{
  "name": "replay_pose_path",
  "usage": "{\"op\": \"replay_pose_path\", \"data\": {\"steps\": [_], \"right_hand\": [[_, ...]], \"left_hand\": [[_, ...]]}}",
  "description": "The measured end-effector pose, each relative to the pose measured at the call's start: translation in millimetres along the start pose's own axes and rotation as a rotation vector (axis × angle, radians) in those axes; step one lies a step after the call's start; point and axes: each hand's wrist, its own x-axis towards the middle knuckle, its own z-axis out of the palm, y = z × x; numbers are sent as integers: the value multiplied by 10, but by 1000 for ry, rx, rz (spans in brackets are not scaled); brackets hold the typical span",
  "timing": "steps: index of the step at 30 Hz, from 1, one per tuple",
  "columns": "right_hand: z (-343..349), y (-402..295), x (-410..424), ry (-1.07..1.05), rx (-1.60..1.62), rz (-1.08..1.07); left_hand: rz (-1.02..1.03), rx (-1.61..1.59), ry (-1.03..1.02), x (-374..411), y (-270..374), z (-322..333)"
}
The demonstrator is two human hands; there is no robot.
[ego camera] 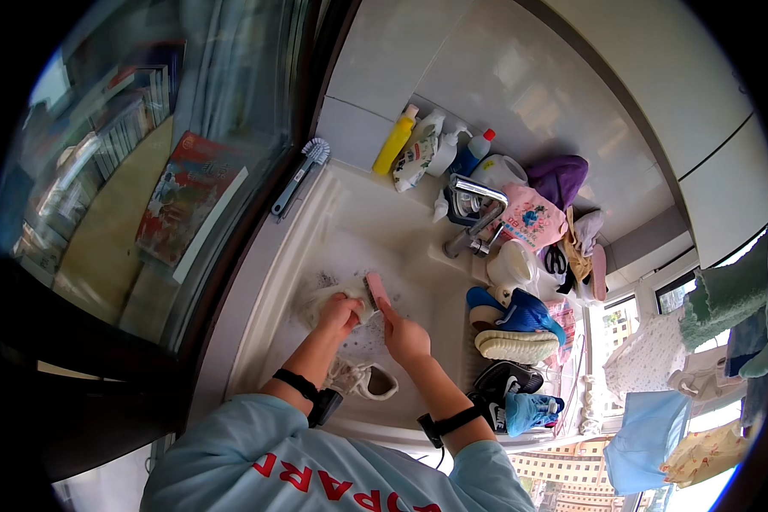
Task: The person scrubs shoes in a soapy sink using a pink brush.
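My left hand point(340, 315) grips a wet, off-white shoe point(313, 306) in the sudsy basin of a sink point(358, 224); the hand and foam hide part of the shoe. My right hand point(407, 338) is closed on the handle of a pink scrub brush point(376, 291). The brush's dark bristles face the held shoe and lie close against it; whether they touch it is hard to tell. Nearer to me, a second off-white lace-up shoe point(363, 379) lies in the basin, between my forearms.
A chrome faucet point(480, 217) stands at the sink's right side. Bottles, including a yellow one point(395, 141), line the tiled wall. A dish brush point(301, 176) lies on the left ledge. Right of the basin are a white tub point(513, 264), cream-soled shoes point(518, 346) and black sneakers point(505, 384).
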Motion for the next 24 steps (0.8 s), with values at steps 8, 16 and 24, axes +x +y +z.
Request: {"op": "replay_pose_path", "data": {"steps": [8, 16, 24], "right_hand": [[8, 817, 107, 200, 508, -33], [-197, 131, 474, -138, -32, -24], [-426, -48, 1007, -393, -239, -21]], "left_hand": [[-105, 46, -12, 36, 41, -94], [-180, 321, -34, 134, -264, -233], [39, 190, -67, -26, -44, 25]]}}
